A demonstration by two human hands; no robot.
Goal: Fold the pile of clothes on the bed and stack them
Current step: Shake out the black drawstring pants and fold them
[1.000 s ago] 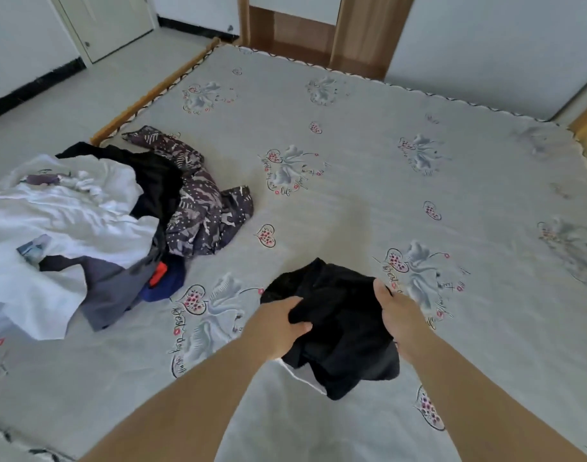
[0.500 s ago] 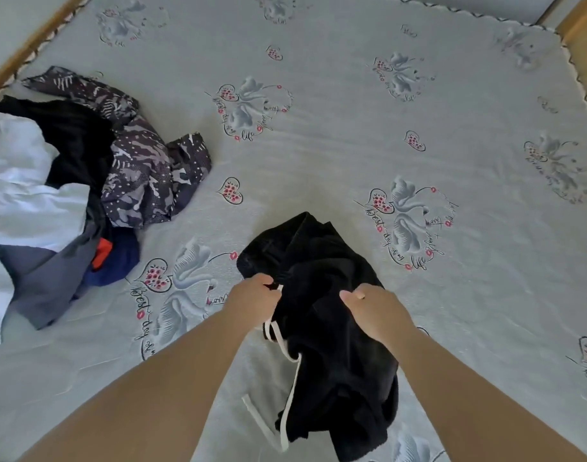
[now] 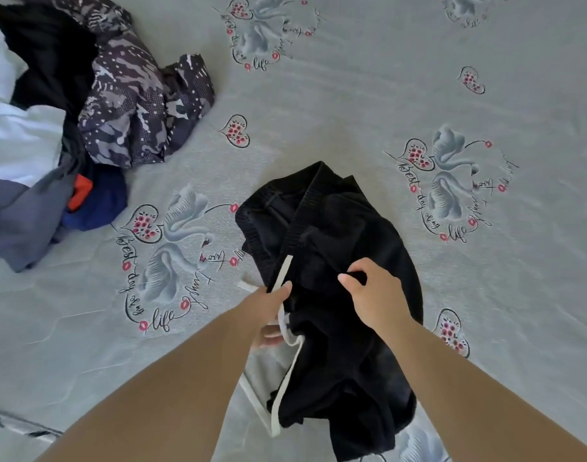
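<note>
Head view: black garment lies crumpled on the bed, lower centre, ribbed waistband end pointing away from the person, bulk running down toward the frame bottom. White drawstring trails along its left edge. Left hand at the garment's left edge, grip closed in a pinch on drawstring and fabric edge, thumb on top. Right hand on the garment's middle, just right of the left hand, grip closed with thumb and fingers pinching a fold of black cloth. Garment extends beyond both grips, above and below. Pile of clothes sits upper left, well apart: white, black, grey, blue, camo-print pieces, unfolded. Bed sheet is pale grey with swan and heart prints.
</note>
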